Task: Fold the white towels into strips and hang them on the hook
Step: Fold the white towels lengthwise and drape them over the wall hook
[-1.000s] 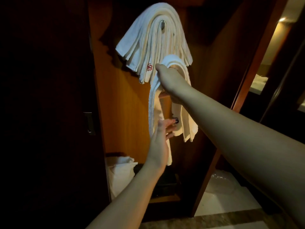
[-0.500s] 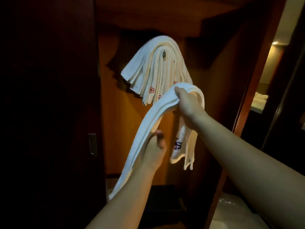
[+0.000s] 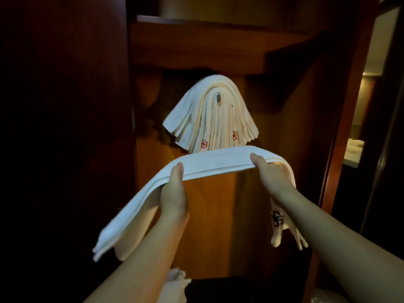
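Note:
A white towel folded into a long strip point(image 3: 216, 159) stretches between my two hands, just below the hook. My left hand point(image 3: 175, 193) grips it left of centre, thumb on top, and its left end droops down to the lower left. My right hand point(image 3: 269, 173) grips it on the right, where the other end hangs down and shows a dark logo. Several folded white towels point(image 3: 209, 119) with red logos are draped over a small metal hook point(image 3: 218, 97) on the wooden back panel.
A wooden shelf point(image 3: 196, 36) runs across above the hook. A dark door point(image 3: 65, 127) stands at the left and a wooden frame point(image 3: 341, 149) at the right. More white cloth point(image 3: 175, 285) lies low in the wardrobe.
My left hand has taken hold of the strip and lifted it, so the towel now spans level between both hands instead of hanging from my right hand. The view tilted upward.

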